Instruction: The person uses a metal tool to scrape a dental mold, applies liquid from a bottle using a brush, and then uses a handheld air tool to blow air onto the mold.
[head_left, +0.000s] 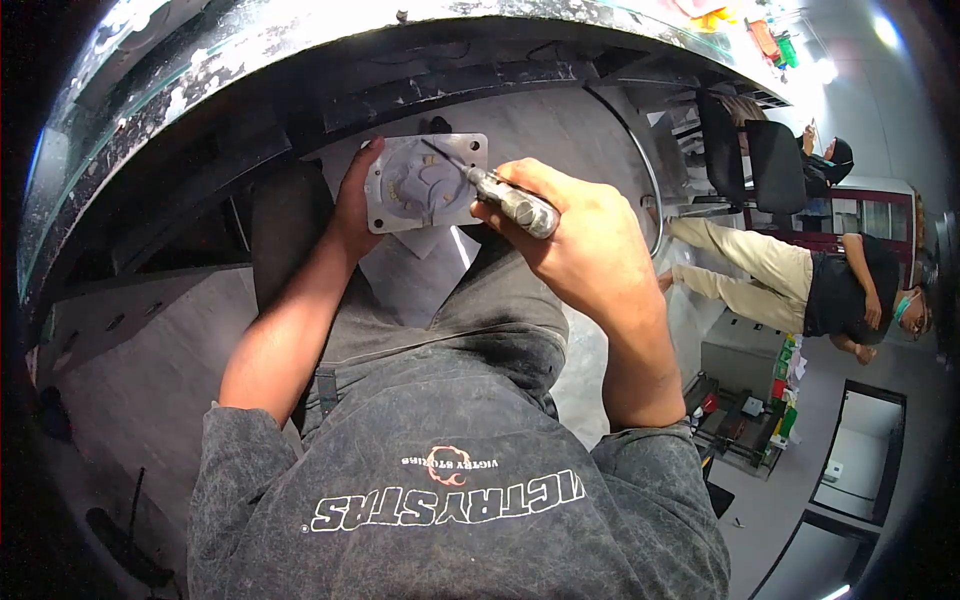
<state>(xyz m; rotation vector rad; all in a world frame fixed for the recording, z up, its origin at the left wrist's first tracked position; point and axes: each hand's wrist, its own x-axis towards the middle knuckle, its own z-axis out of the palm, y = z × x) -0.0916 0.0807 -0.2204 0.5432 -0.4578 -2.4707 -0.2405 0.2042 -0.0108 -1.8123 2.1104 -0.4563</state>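
Note:
My left hand (355, 205) grips the left edge of a small grey metal plate (400, 195) with corner holes and a curved raised shape on its face, held over my lap. My right hand (570, 235) is closed around the handle of a screwdriver (515, 200). The thin dark shaft of the tool slants up and left across the plate, and its tip rests near the plate's upper middle. Both forearms reach forward from my grey printed shirt (450, 500).
The dark, worn edge of a workbench (300, 60) arcs above the plate. A grey floor lies below. At the right a person in beige trousers (760, 270) sits beside black chairs (770, 165), and another person is farther back. A low shelf with coloured items (750, 415) stands at the lower right.

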